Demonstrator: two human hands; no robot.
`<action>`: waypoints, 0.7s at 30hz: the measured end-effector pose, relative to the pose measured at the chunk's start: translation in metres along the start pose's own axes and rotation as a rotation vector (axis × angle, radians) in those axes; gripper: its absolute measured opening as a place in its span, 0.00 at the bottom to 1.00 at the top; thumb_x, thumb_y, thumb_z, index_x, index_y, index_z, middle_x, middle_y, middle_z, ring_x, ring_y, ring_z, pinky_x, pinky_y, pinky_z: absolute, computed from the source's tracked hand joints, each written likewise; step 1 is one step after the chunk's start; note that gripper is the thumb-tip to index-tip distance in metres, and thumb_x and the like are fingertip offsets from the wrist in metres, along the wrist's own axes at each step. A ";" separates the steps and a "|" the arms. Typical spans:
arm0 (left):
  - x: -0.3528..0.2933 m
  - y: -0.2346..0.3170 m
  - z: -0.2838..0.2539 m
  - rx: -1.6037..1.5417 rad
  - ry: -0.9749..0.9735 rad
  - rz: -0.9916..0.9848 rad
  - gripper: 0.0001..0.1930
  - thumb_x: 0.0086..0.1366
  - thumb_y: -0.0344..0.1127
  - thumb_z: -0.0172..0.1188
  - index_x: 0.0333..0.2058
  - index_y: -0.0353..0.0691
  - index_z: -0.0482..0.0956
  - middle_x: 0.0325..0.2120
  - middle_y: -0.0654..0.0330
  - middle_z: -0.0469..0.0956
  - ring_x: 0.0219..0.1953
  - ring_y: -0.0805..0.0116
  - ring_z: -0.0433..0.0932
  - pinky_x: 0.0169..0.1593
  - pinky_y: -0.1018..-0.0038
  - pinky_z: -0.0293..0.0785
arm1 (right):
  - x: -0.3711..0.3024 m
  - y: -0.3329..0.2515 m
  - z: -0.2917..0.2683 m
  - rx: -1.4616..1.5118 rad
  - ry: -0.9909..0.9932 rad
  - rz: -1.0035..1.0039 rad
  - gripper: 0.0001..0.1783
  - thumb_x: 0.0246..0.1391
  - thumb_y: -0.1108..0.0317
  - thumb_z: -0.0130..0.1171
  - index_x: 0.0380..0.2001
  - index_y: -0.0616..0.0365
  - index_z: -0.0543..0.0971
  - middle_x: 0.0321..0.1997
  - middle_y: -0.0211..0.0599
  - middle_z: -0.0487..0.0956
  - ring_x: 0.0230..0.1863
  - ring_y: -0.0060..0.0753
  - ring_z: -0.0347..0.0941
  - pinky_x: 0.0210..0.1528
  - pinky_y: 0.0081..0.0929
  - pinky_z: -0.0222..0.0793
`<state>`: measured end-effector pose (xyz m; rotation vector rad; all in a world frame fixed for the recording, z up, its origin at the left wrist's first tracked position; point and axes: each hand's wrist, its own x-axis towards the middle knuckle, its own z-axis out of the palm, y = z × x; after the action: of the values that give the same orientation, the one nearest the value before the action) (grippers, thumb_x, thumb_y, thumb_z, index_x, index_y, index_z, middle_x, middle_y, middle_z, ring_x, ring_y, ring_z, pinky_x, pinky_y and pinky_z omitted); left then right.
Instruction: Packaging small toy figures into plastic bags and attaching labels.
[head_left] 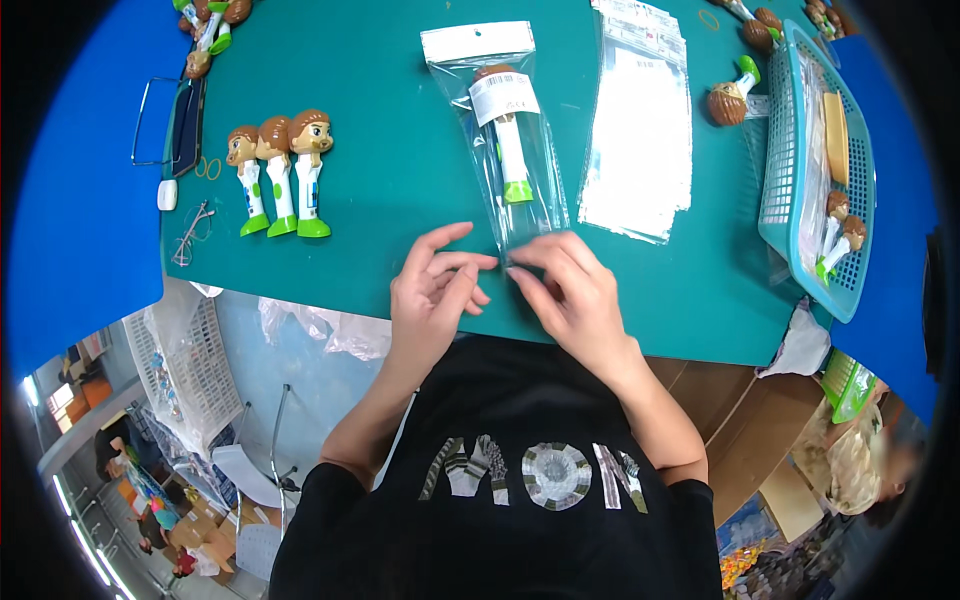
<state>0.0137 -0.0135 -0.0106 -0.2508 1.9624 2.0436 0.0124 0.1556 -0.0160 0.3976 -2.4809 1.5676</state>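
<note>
A clear plastic bag with a white header strip lies on the green table in front of me. Inside it is a brown-haired figurine with a white body and green base, partly covered by a white label. My right hand pinches the bag's near end between thumb and fingers. My left hand is beside that end, fingers apart, one fingertip at or very near the bag's edge. Three similar figurines lie side by side to the left. A stack of flat clear bags lies to the right.
A light-blue basket with figurines and a tan block stands at the right table edge. One loose figurine lies beside it. At left are a dark phone, rubber bands and glasses. More figurines lie far left.
</note>
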 end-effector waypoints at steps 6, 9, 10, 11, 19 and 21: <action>0.003 -0.001 0.001 0.012 -0.020 0.064 0.18 0.60 0.24 0.49 0.51 0.32 0.64 0.30 0.54 0.79 0.24 0.79 0.75 0.24 0.85 0.71 | 0.009 0.000 0.004 0.032 -0.217 0.126 0.09 0.43 0.76 0.62 0.30 0.59 0.74 0.32 0.31 0.71 0.19 0.23 0.65 0.19 0.19 0.62; 0.002 -0.001 -0.002 0.027 -0.019 0.057 0.18 0.60 0.24 0.49 0.50 0.32 0.64 0.29 0.54 0.79 0.23 0.79 0.75 0.24 0.85 0.70 | 0.006 0.002 0.008 0.022 -0.196 0.106 0.09 0.42 0.75 0.63 0.28 0.57 0.74 0.32 0.31 0.71 0.19 0.24 0.65 0.19 0.20 0.62; 0.002 -0.001 -0.002 0.027 -0.020 0.050 0.18 0.60 0.24 0.49 0.50 0.32 0.64 0.28 0.54 0.79 0.22 0.79 0.75 0.23 0.86 0.69 | 0.005 0.002 0.009 0.001 -0.199 0.097 0.09 0.41 0.75 0.63 0.27 0.57 0.74 0.32 0.31 0.71 0.19 0.24 0.65 0.19 0.20 0.63; 0.003 -0.001 -0.002 0.029 -0.019 0.048 0.18 0.60 0.24 0.49 0.50 0.32 0.64 0.28 0.54 0.79 0.22 0.79 0.75 0.23 0.86 0.69 | 0.004 0.003 0.009 -0.011 -0.203 0.088 0.08 0.41 0.75 0.63 0.27 0.57 0.74 0.32 0.30 0.71 0.19 0.25 0.65 0.19 0.20 0.63; 0.007 0.000 -0.003 0.018 -0.037 0.025 0.18 0.60 0.25 0.50 0.50 0.32 0.65 0.26 0.56 0.79 0.20 0.79 0.74 0.19 0.86 0.67 | 0.006 -0.001 0.010 0.017 -0.162 0.135 0.08 0.41 0.74 0.64 0.26 0.58 0.75 0.29 0.30 0.71 0.20 0.25 0.67 0.19 0.21 0.64; 0.008 0.001 -0.003 0.008 -0.033 0.018 0.18 0.60 0.25 0.51 0.50 0.32 0.65 0.25 0.56 0.79 0.20 0.80 0.74 0.19 0.86 0.66 | 0.006 0.000 0.011 0.006 -0.156 0.118 0.08 0.41 0.74 0.64 0.26 0.58 0.75 0.28 0.30 0.71 0.20 0.25 0.67 0.19 0.21 0.64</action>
<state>0.0057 -0.0156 -0.0123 -0.1976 1.9602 2.0371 0.0068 0.1449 -0.0193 0.3958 -2.6626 1.6469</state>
